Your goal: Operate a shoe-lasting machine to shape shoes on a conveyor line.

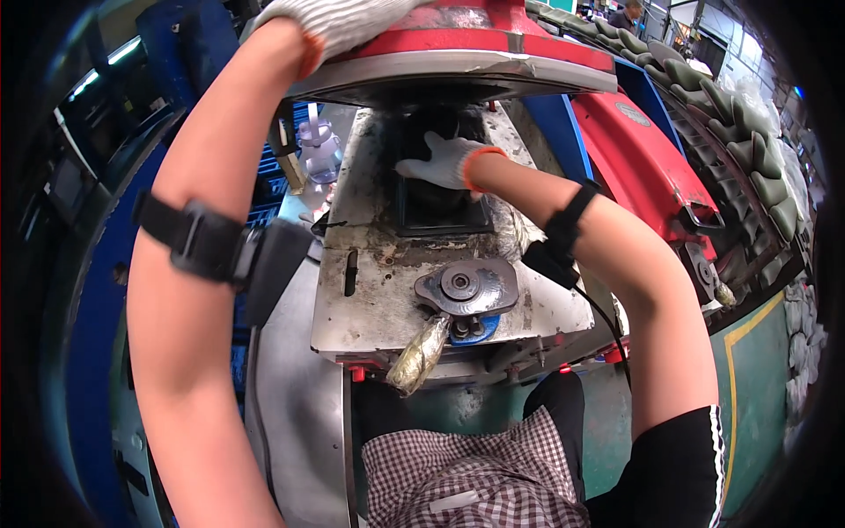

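1. Left gloved hand lies against the red machine head; its grip I cannot tell.
2. Right gloved hand, loosely spread, grasps nothing visible above the black mould.
3. Mould sits on metal table, beneath the head.

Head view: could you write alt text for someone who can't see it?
The person's white-gloved, orange-cuffed left hand is on a raised red machine top, while the right hand, gloved alike, is open beneath it, over a black rectangular frame. Nearer the body, a rounded grey metal plate with a wrapped handle sits on the stained metal bed.
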Action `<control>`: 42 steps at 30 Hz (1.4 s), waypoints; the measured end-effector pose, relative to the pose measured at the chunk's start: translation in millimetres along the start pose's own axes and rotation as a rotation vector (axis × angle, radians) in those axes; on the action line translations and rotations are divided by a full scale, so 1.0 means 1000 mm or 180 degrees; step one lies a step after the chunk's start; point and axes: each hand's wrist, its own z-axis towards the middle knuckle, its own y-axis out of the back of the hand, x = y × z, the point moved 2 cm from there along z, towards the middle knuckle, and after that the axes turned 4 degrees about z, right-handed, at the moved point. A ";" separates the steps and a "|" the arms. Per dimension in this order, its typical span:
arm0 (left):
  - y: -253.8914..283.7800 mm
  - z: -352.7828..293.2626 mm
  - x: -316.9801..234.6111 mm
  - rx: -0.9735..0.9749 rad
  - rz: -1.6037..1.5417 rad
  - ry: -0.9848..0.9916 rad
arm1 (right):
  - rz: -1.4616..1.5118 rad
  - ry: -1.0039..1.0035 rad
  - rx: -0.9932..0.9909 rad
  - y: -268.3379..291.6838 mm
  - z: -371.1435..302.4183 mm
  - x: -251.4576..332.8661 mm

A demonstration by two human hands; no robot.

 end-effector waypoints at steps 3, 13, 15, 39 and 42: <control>0.019 0.006 -0.014 0.0675 -0.0101 0.0095 | -0.0468 0.0555 -0.0675 0.024 -0.064 -0.005; -0.034 -0.018 -0.047 0.1881 -0.0360 -0.0022 | 0.3748 0.0163 0.2622 -0.077 -0.295 -0.029; -0.047 -0.037 -0.049 0.2479 -0.0987 0.0324 | 0.4120 0.0294 0.2519 -0.115 -0.289 -0.016; -0.109 -0.124 -0.074 0.2560 -0.0792 0.0482 | 0.7877 -0.0238 0.1195 -0.104 -0.303 -0.009; -0.109 -0.124 -0.074 0.2500 -0.0766 0.0470 | 0.7293 -0.0350 0.0051 -0.099 -0.298 -0.060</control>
